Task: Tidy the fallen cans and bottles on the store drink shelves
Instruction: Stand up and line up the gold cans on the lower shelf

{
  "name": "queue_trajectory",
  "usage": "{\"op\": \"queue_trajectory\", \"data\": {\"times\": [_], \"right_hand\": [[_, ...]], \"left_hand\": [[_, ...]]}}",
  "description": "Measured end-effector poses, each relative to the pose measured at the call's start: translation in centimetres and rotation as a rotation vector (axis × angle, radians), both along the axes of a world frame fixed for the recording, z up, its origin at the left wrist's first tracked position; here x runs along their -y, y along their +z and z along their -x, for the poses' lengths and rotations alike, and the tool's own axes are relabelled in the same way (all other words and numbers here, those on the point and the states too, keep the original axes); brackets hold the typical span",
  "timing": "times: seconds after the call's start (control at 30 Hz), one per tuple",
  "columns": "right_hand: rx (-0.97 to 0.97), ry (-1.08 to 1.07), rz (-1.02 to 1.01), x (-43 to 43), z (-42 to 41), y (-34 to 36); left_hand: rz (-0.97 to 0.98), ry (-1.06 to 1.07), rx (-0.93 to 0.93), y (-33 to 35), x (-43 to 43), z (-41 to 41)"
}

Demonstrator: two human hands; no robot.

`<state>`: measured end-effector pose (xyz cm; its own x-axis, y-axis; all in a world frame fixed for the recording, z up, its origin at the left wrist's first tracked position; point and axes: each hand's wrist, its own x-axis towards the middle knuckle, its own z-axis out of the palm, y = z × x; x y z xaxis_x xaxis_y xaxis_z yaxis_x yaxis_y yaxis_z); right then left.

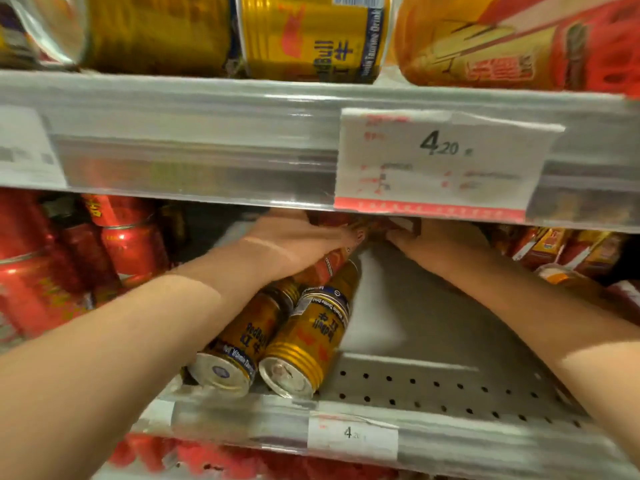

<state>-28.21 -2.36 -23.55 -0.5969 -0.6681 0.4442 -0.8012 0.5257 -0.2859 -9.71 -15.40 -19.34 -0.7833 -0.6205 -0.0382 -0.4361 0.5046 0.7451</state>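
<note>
Two gold drink cans lie on their sides on the perforated grey shelf (450, 386), ends toward me: one on the left (239, 344) and one beside it on the right (311, 337). Farther back, my left hand (298, 244) rests over a red-and-orange drink carton (327, 265) lying above the cans. My right hand (429, 237) reaches deep under the upper shelf and grips the other end of a carton there; its fingers are mostly hidden by the shelf edge.
Red cans (128, 237) stand stacked at the left. Orange and red cartons (568, 251) crowd the right. The upper shelf edge with a 4.20 price tag (440, 157) hangs low over both hands. Gold cans (311, 36) sit above.
</note>
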Motion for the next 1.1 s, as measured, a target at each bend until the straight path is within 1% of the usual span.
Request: {"op": "queue_trajectory", "data": {"times": [0.07, 0.17, 0.2, 0.33, 0.47, 0.57, 0.67, 0.87, 0.97, 1.1], "right_hand": [[0.053, -0.004, 0.062, -2.2, -1.4, 0.6], [0.134, -0.023, 0.027, -4.9, -3.0, 0.8], [0.150, -0.042, 0.021, -5.9, -3.5, 0.7], [0.162, -0.144, -0.025, -9.6, -5.1, 0.1], [0.148, -0.152, -0.020, -13.1, -6.6, -0.2], [0.098, -0.179, -0.024, -15.5, -8.2, -0.7], [0.039, -0.234, -0.021, -17.0, -9.4, -1.1], [-0.079, -0.246, -0.133, -18.3, -9.6, -1.5], [-0.066, -0.238, -0.190, -18.4, -9.6, -1.8], [0.017, -0.207, -0.188, -18.5, -9.4, -2.1]], "left_hand": [[-0.005, 0.069, -0.033, -0.4, -2.5, -0.7], [0.046, 0.143, -0.031, -0.8, -6.4, -1.3], [0.062, 0.134, -0.030, -0.9, -7.8, -1.4], [0.050, 0.093, -0.118, -1.4, -12.5, -2.4], [0.033, 0.108, -0.117, -2.6, -15.7, -2.6], [-0.048, 0.159, -0.083, -3.6, -16.8, -1.8], [-0.056, 0.195, -0.033, -4.5, -17.3, -1.0], [-0.115, 0.233, 0.001, -5.5, -17.5, 0.8], [-0.114, 0.208, -0.027, -5.4, -17.1, 1.3], [-0.012, 0.134, -0.021, -4.8, -16.7, 2.1]]}}
